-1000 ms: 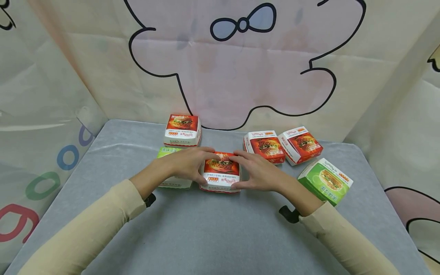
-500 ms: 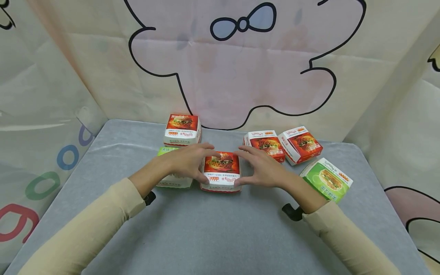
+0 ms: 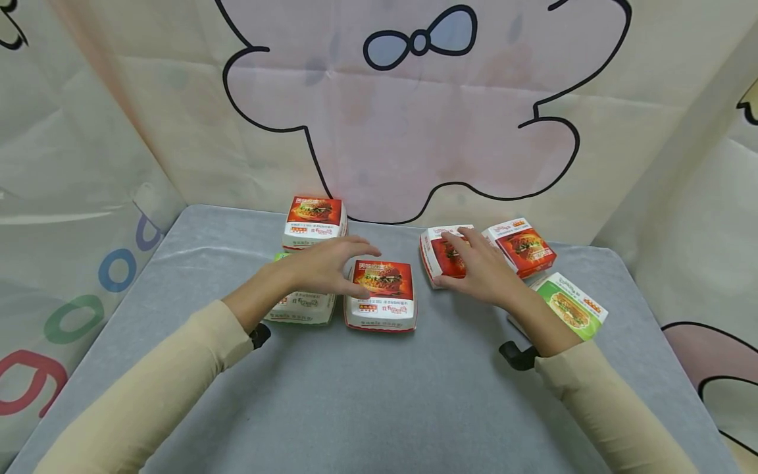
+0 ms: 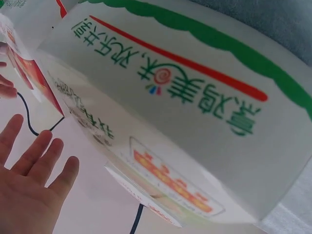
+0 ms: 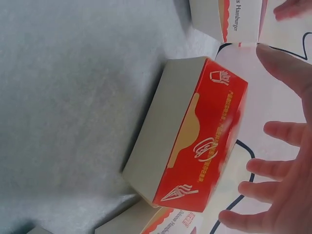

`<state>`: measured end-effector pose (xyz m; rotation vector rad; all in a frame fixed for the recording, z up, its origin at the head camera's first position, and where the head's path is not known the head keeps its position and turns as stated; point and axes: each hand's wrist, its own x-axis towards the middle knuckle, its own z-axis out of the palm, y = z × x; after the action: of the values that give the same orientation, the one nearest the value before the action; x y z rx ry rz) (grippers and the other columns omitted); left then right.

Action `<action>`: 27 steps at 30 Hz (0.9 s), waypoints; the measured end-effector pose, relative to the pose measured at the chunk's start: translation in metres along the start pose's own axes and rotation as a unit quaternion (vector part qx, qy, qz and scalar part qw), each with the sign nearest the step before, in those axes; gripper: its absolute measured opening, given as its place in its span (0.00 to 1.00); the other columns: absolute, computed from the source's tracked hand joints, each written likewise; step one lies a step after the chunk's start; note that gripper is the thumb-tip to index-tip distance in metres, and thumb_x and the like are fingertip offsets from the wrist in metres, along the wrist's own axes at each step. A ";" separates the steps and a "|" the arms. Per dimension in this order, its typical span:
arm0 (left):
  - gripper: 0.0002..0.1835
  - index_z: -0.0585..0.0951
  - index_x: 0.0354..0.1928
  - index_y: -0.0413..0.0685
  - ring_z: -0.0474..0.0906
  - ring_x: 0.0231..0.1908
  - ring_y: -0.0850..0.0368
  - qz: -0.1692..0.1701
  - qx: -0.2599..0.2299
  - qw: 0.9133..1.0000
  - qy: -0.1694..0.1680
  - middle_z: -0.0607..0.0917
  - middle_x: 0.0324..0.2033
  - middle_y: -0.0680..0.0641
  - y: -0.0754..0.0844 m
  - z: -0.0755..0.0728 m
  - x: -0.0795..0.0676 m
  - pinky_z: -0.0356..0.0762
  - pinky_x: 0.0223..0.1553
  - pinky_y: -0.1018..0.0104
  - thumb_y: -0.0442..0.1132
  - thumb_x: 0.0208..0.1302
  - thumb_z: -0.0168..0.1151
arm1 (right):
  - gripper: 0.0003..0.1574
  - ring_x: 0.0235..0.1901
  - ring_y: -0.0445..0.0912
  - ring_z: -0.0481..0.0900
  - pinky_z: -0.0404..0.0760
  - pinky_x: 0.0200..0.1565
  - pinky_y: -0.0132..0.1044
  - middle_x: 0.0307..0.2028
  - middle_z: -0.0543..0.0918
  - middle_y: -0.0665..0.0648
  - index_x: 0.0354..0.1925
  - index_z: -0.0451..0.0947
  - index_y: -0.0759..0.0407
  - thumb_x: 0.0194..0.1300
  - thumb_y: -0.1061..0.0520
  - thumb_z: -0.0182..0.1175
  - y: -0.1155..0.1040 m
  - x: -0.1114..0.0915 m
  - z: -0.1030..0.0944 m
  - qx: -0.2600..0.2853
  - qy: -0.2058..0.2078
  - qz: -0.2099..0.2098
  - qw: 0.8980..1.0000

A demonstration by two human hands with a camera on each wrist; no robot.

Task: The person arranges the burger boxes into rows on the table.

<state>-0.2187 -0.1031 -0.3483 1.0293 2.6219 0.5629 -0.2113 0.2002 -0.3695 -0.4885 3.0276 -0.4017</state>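
Observation:
My left hand [image 3: 326, 264] is over the green-and-white burger box [image 3: 304, 308], its thumb reaching over the top of the middle red-and-white burger box [image 3: 385, 309]. In the left wrist view its fingers are spread beyond the large green-trimmed box [image 4: 185, 97]. With fingers spread, my right hand [image 3: 488, 273] hovers over the right red burger box [image 3: 438, 253] and partly hides it. The right wrist view shows that box's red side [image 5: 209, 141], with the thumb and fingers apart from it.
Behind the green box stands another red burger box [image 3: 314, 224]. A further red box [image 3: 524, 247] and a green box [image 3: 574, 306] lie at the right. All rest on a grey cloth-covered table [image 3: 367, 401], with a printed curtain [image 3: 414, 131] behind.
My right hand has left the side of the middle red box and moved right, over the right red box. The left hand has lifted slightly away from the middle box.

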 end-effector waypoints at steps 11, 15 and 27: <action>0.31 0.67 0.65 0.58 0.58 0.64 0.54 -0.024 -0.005 1.000 0.017 0.66 0.64 0.50 0.004 -0.004 0.011 0.62 0.60 0.52 0.57 0.60 0.57 | 0.54 0.64 0.59 0.52 0.58 0.56 0.65 0.67 0.53 0.63 0.69 0.54 0.48 0.50 0.37 0.66 0.005 0.002 0.002 0.014 -0.029 0.009 0.999; 0.31 0.65 0.66 0.57 0.58 0.64 0.54 -0.027 -0.013 0.999 0.018 0.65 0.64 0.50 0.005 -0.007 0.019 0.61 0.60 0.52 0.56 0.62 0.56 | 0.52 0.63 0.58 0.55 0.61 0.55 0.64 0.66 0.56 0.62 0.69 0.55 0.48 0.51 0.39 0.66 0.007 0.004 0.004 0.017 -0.026 0.001 1.000; 0.32 0.61 0.68 0.55 0.55 0.66 0.54 -0.017 -0.019 0.999 0.028 0.64 0.66 0.49 0.003 -0.012 0.042 0.54 0.64 0.56 0.54 0.64 0.53 | 0.45 0.60 0.55 0.60 0.65 0.54 0.61 0.64 0.61 0.61 0.66 0.60 0.52 0.55 0.41 0.64 0.002 0.013 0.008 0.003 -0.008 -0.023 1.000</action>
<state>-0.2511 -0.0753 -0.3410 0.9682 2.6618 0.6406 -0.2236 0.1955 -0.3780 -0.5600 3.0040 -0.4080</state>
